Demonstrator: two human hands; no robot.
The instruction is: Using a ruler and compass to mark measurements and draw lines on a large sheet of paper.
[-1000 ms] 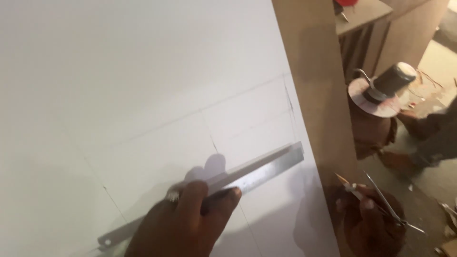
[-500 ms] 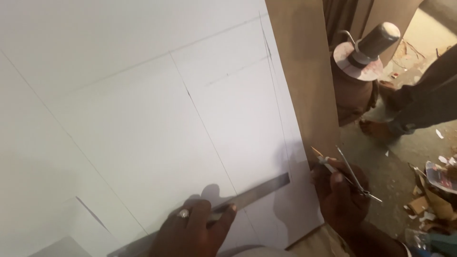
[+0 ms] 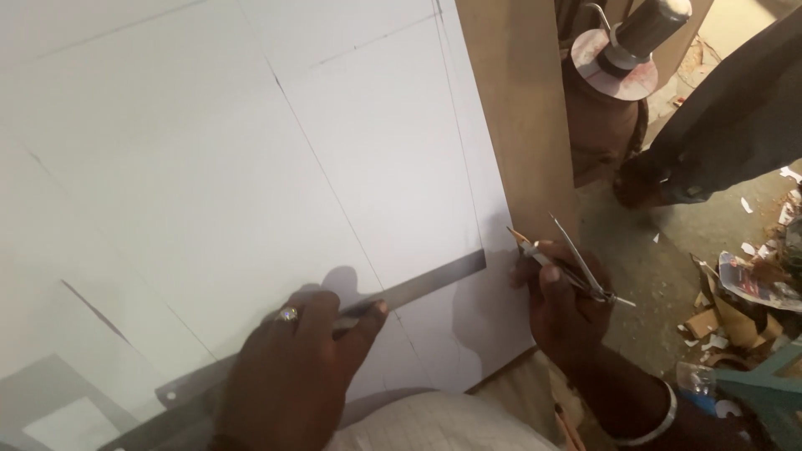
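1. Steel ruler (image 3: 418,288), flat and grey, lies at a slant across the white board (image 3: 209,150), low end at the left and high end just short of the board's right edge. There's a small hole in the lower end.
2. Left hand (image 3: 292,376) is spread flat on the ruler, fingers splayed and pressing it down, ring on one finger. It isn't curled around anything.
3. Right hand (image 3: 560,313) sits just off the board's right edge, fingers closed on a metal compass (image 3: 589,271) together with a pencil (image 3: 528,246), points sticking up and out. Pale bangle on that wrist.
4. Thin pencil lines cross the board above the ruler.
5. Brown plank (image 3: 518,108) runs along the board's right side.
6. Farther off: paper scraps (image 3: 727,309) on the floor, plus another person's dark sleeve (image 3: 727,117).
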